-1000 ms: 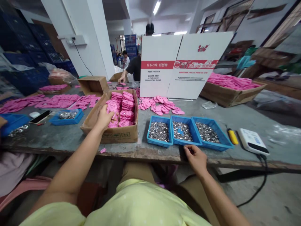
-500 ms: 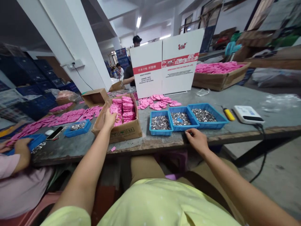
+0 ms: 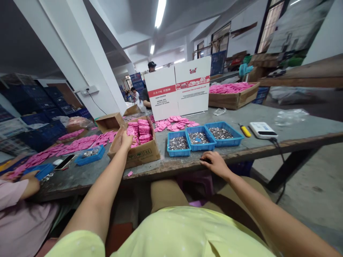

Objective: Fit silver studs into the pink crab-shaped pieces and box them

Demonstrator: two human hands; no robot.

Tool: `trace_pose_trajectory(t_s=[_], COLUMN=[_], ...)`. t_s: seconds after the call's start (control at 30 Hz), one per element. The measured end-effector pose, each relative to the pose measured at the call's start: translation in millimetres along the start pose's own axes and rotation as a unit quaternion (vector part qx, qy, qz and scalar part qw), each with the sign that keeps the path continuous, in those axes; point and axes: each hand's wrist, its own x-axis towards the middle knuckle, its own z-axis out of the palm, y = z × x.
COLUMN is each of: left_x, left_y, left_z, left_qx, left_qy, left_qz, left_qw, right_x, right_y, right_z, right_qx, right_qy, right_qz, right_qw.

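Note:
My left hand (image 3: 125, 141) reaches down into a cardboard box (image 3: 143, 156), at its left side. Its fingers are curled against flat pink pieces (image 3: 130, 130) and are partly hidden by the hand itself. Beside it, tall stacks of the same pieces (image 3: 144, 130) fill the right part of the box. My right hand (image 3: 214, 163) lies at the table's front edge with its fingers bent in. Whatever it may hold is hidden. Just beyond it stand three blue trays, left (image 3: 179, 152), middle (image 3: 201, 146) and right (image 3: 228, 143), with small shiny metal parts in them.
A white printed carton panel (image 3: 178, 89) stands upright behind loose pink pieces (image 3: 175, 123). To the right are a yellow-handled tool (image 3: 245, 131), a white scale (image 3: 263, 130) and a box of pink pieces (image 3: 235, 98). At left, a co-worker's arm (image 3: 30, 185) is near a phone (image 3: 65, 162).
My left hand has sunk lower into the box with the pink pieces. My right hand has drawn slightly back from the trays. The whole view has shifted.

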Motion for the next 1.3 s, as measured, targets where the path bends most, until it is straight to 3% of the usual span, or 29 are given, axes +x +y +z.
trace_pose_trajectory(t_s=[0.43, 1.3], left_x=[-9, 7], left_y=[4, -19], left_z=[-1.9, 4.7], left_qx=[-0.016, -0.105], left_qy=[-0.024, -0.088], left_qz=[-0.008, 0.000], left_qw=[1.000, 0.991], right_x=[17, 19], right_y=[3, 6], right_z=[-10, -12], right_qx=[0.010, 0.037], right_qy=[-0.073, -0.052], right_qz=[0.037, 0.047], right_qw=[0.997, 0.997])
